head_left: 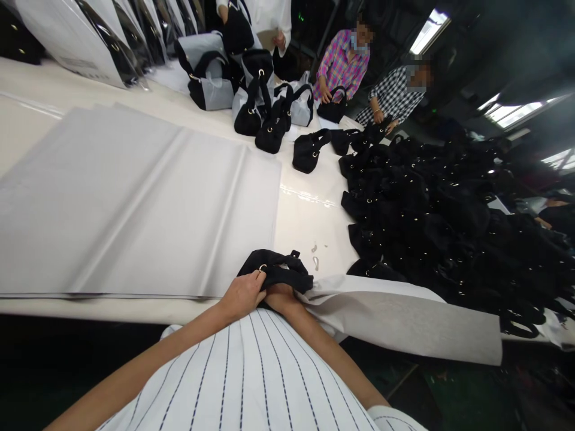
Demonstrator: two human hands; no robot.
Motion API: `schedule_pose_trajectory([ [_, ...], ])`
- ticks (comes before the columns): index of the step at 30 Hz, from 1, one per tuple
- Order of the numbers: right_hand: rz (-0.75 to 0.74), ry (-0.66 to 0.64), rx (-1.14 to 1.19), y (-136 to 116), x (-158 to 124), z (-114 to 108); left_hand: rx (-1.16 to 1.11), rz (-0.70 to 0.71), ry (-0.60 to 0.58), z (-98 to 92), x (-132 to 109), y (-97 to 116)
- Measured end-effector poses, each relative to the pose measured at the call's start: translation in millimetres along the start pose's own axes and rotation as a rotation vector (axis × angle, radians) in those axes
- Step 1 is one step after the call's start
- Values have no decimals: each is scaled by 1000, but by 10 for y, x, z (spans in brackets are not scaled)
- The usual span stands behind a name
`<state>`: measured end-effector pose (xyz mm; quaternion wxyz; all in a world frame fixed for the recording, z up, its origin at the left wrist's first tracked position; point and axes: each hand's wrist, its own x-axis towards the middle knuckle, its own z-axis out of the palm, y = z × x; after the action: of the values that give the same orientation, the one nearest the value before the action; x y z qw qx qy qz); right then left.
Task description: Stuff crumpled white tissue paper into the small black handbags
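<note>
Tissue sheets (135,203) lie stacked flat on the left of the desk (309,209), probably laid out as wrapping stock. At the near edge the left hand (242,294) closes its grip on a small black bag (276,270), fingers by its metal ring, while the right hand (278,296) sits mostly hidden under the bag; whether its grip is closed I cannot tell. A loose sheet (404,317) trails right of them. Farther right, black bags (449,221) lie heaped. No writing is legible.
</note>
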<state>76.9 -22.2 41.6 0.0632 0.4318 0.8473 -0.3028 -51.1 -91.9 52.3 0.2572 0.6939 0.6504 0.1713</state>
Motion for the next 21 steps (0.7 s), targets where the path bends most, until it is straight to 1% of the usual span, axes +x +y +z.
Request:
schedule_pose_trajectory([
  [3, 46, 45, -18, -21, -46, -52, -283, -32, 91, 66, -89, -180],
  [6, 94, 133, -19, -31, -107, -130, -543, -174, 186, 151, -219, -424],
  [8, 128, 165, 24, -49, -150, -204, -610, -294, 243, 182, -305, -579],
  [10, 133, 134, 139, -81, -207, -282, -630, -409, 288, 155, -360, -694],
  [12, 98, 77, 335, -116, -295, -345, -650, -496, 330, 57, -349, -748],
  [13, 86, 48, 453, -127, -355, -368, -662, -511, 350, -15, -312, -749],
  [15, 113, -14, 679, -121, -502, -400, -682, -472, 373, -181, -170, -705],
  [17, 170, -105, 799, -60, -674, -425, -662, -365, 361, -332, 48, -617],
  [19, 172, -184, 812, 66, -850, -447, -604, -222, 326, -422, 314, -511],
  [21, 177, -224, 727, 253, -1018, -439, -532, -104, 266, -432, 584, -403],
])
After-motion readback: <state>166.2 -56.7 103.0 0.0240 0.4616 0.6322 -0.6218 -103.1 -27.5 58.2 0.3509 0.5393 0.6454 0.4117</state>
